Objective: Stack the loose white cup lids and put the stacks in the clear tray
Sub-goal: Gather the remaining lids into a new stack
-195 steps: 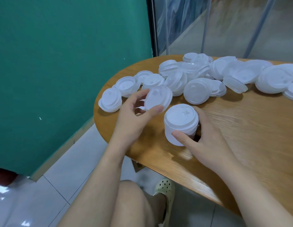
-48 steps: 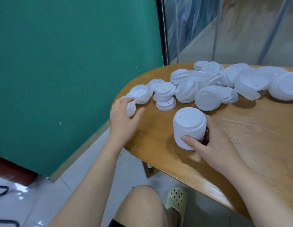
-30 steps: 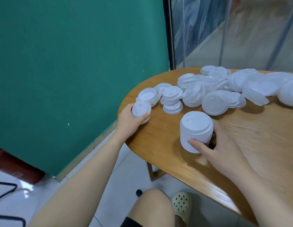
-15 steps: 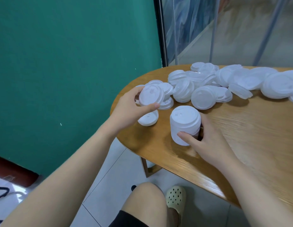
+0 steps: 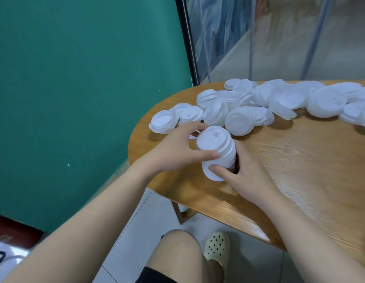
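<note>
Near the rounded end of the wooden table (image 5: 300, 160) stands my stack of white lids (image 5: 217, 152), leaning a little. My left hand (image 5: 173, 152) is closed around its upper part, thumb across the front, and my right hand (image 5: 245, 174) grips its lower part from the other side. Behind the stack many loose lids (image 5: 279, 101) lie in a heap along the far edge, beside the green wall (image 5: 75, 78).

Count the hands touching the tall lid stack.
2: the left hand grips the stack near its top from the left; the right hand holds its base from the right.
</note>
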A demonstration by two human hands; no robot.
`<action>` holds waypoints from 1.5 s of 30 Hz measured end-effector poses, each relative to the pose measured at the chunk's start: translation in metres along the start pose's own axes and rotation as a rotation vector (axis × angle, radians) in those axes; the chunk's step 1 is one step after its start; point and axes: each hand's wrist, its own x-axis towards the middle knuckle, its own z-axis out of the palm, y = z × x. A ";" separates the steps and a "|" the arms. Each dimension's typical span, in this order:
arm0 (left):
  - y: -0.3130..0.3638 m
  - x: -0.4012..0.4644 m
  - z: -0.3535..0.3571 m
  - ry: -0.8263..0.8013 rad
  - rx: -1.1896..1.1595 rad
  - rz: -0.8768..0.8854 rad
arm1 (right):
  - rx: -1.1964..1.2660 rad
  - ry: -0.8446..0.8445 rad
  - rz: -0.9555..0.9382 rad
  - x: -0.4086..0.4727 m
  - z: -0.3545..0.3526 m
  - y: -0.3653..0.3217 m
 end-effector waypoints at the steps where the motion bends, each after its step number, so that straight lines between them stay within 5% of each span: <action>1: 0.001 0.000 0.002 -0.012 0.013 0.008 | -0.002 0.001 -0.002 0.000 0.000 0.000; 19: -0.008 -0.002 0.001 -0.042 0.031 0.014 | -0.037 -0.001 0.015 0.000 0.000 0.000; 24: -0.060 -0.002 -0.016 0.110 0.147 -0.144 | -0.038 -0.020 0.024 0.001 0.000 0.001; 29: -0.084 0.006 -0.011 0.025 0.267 -0.255 | -0.019 -0.021 0.040 0.003 0.000 0.003; 45: -0.084 0.013 -0.018 0.008 0.203 -0.155 | -0.008 -0.015 0.006 0.003 0.001 0.003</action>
